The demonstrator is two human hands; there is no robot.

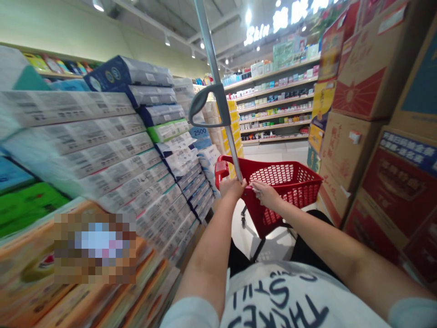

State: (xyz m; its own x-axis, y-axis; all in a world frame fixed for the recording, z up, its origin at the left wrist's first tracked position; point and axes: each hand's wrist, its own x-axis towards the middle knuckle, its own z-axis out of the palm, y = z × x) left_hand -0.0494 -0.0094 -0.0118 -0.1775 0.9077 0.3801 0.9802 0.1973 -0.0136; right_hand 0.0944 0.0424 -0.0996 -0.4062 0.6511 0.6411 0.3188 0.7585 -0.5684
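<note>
The person's left hand (232,187) is closing around the red handle (221,171) of a red plastic shopping cart (290,182), just beside a metal pole (215,73) that is rising from the cart and carrying a grey plastic hook (208,124). The right hand (266,195) is lying over the top rim of the cart with its fingers (256,187) curled down, near the left hand. So both grips are clamped on the cart. The cart is standing at about 12 o'clock from the person's body, and its red lattice wall is facing the camera. A white T-shirt (283,296) with dark lettering is covering the body at 6 o'clock.

At 9 o'clock, shrink-wrapped tissue packs (102,136) are standing in tall stacks, with a blue "2500" label (200,132) among them. Below them, colourful boxes (27,269) are lying, and one is carrying a pixelated patch that is hiding its print. At 3 o'clock, printed cardboard cartons (351,155) in red and tan are piling up high. At 1 o'clock, store shelves (276,105) holding small boxes and bottles are lining the far wall, under a lit sign (256,35). A pale tile floor (273,246) is showing beneath the cart.
</note>
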